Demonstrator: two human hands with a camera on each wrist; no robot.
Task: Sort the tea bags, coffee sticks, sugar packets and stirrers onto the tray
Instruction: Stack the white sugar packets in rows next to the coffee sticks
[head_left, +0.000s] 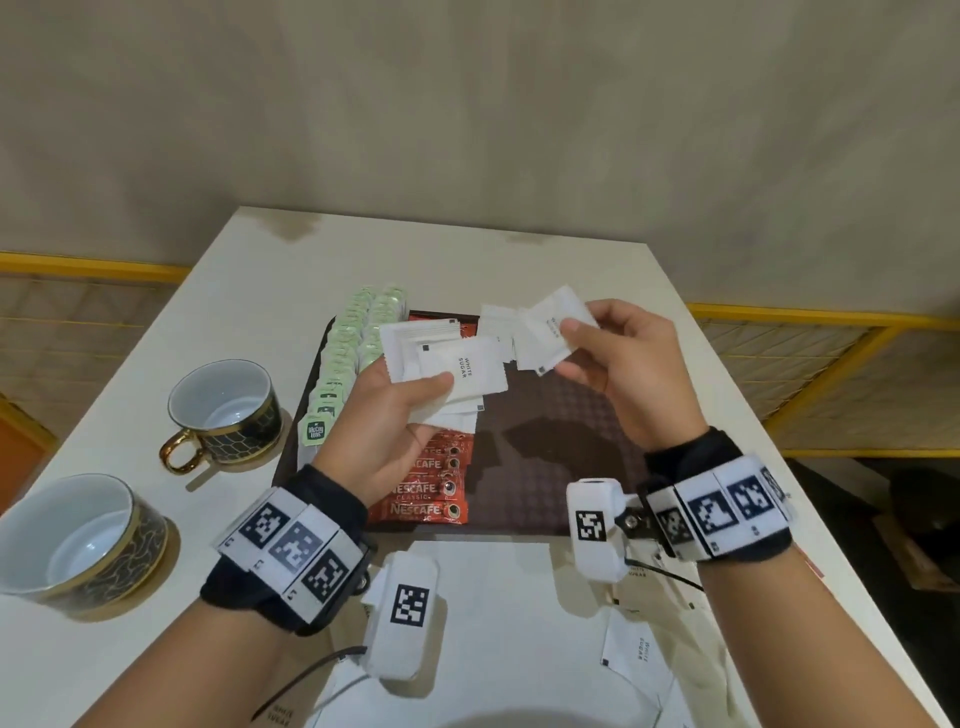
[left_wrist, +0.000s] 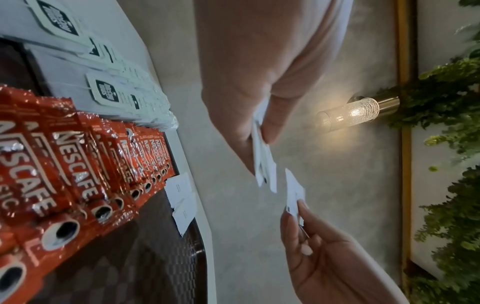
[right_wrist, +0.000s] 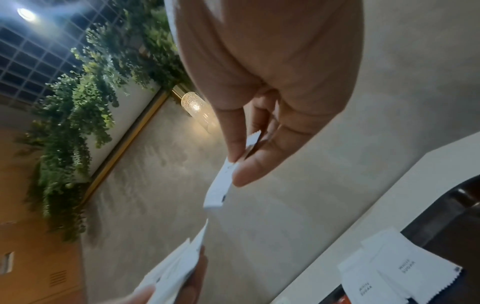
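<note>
White laminate covers the desk (head_left: 597, 291), which carries everything; on it lies the dark patterned tray (head_left: 561, 447), the landing place for the sorting. Two rows are laid along its left side: pale green tea bags (head_left: 337, 374) at the edge and red coffee sticks (head_left: 431, 488) beside them, probably lined up so that each kind keeps its own lane. The right part of the tray is bare, likely kept for what remains. Two dark gold-rimmed cups (head_left: 223, 410) stand on the desk left of the tray, clear of the working path. Above the tray the left hand (head_left: 384, 415) pinches a fanned stack of sugar packets (head_left: 447, 364) under its thumb, a grip that seems meant to square them. The right hand (head_left: 628, 374) holds a few more between thumb and fingertips, close to the stack, apparently to join them. Loose packets (head_left: 636, 649) lie on the desk nearer the person, partly hidden by the wrists. No stirrers show.
</note>
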